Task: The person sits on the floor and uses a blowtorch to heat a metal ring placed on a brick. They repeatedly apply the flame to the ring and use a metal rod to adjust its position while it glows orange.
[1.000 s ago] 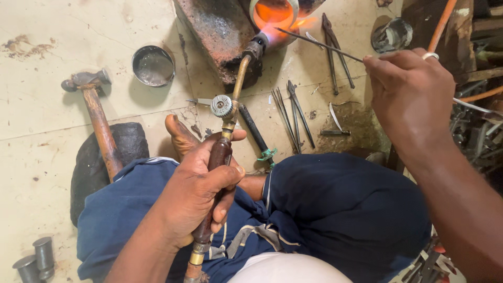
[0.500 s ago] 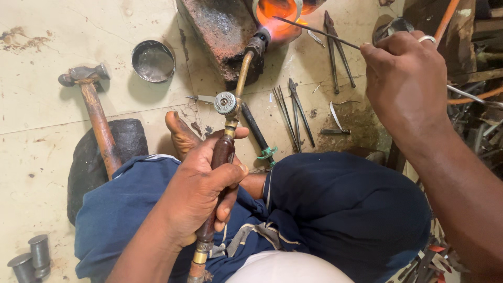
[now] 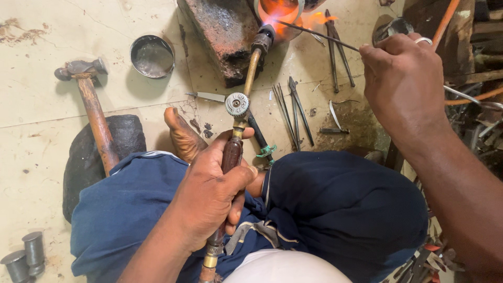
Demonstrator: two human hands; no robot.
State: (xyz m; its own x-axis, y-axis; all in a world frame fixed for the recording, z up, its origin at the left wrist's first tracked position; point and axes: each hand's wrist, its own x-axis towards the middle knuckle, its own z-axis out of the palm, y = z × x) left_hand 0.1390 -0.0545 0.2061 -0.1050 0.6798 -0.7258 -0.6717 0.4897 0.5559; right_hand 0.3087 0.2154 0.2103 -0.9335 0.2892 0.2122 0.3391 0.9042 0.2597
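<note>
Brass-tubed gas torch with a dark reddish-brown handle [image 3: 238,126] lies gripped in the left hand [image 3: 212,196], whose fingers are clenched round the handle above the lap of dark blue trousers [image 3: 335,209]. Its long axis runs from that hand up and slightly rightward, away from the body, past a round knurled valve knob [image 3: 237,104] to the nozzle, where an orange flame [image 3: 280,13] plays into a glowing round crucible [image 3: 293,15] at the top edge. The right hand [image 3: 406,84] is raised at the right, fingers pinched on a thin dark metal rod [image 3: 319,34] that slants up-left so its far tip meets the flame. So the work point lies ahead of both hands, nearer the right one, with torch and rod converging on it from either side.

On the pale tiled floor [image 3: 42,105] rest a wooden-handled ball-peen hammer [image 3: 91,110], a small round metal tin [image 3: 152,56], a rusty iron block [image 3: 222,36], several slim steel tweezers and pliers [image 3: 293,110] and two short grey metal cylinders [image 3: 26,257].

Compared with a second ago, the right hand has drawn slightly inward and lower, the rod tip sits closer to the nozzle, and the torch grip is unchanged.
</note>
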